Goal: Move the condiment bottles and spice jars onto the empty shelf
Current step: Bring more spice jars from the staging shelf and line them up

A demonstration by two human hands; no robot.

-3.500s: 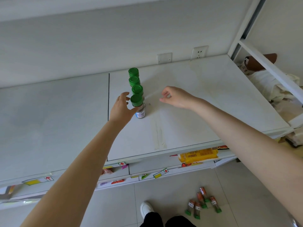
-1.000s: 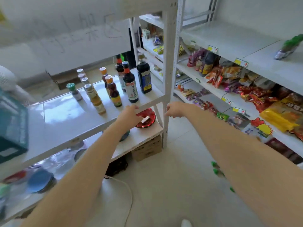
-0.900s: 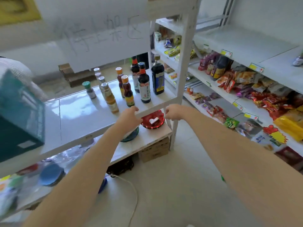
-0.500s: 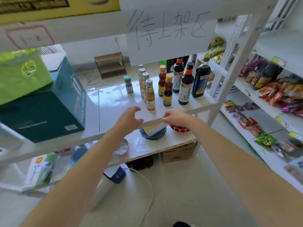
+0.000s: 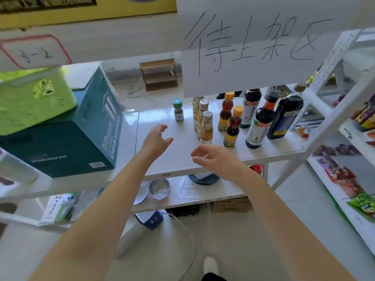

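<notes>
A white shelf board (image 5: 168, 159) carries the condiments. A green-capped spice jar (image 5: 178, 112) stands at the left of the group. Beside it stand silver-capped oil bottles (image 5: 206, 128), orange-capped sauce bottles (image 5: 232, 127), and dark soy sauce bottles (image 5: 258, 124), with a large dark bottle (image 5: 284, 116) at the right. My left hand (image 5: 155, 141) hovers over the board, fingers loosely spread, holding nothing, below the spice jar. My right hand (image 5: 213, 158) is at the board's front edge, fingers loosely curled and empty, just below the oil bottles.
A teal soup-pot box (image 5: 67, 138) with a green basket (image 5: 30, 98) on it fills the shelf's left side. A hand-written paper sign (image 5: 253, 47) hangs above the bottles. Plates (image 5: 203, 177) and wrapped items lie on the lower shelf. Snack racks (image 5: 349, 179) stand at right.
I turned from the shelf with green-capped jars to this rack. Both hands rose from the front edge to above the board and drew nearer the bottles; both stay empty.
</notes>
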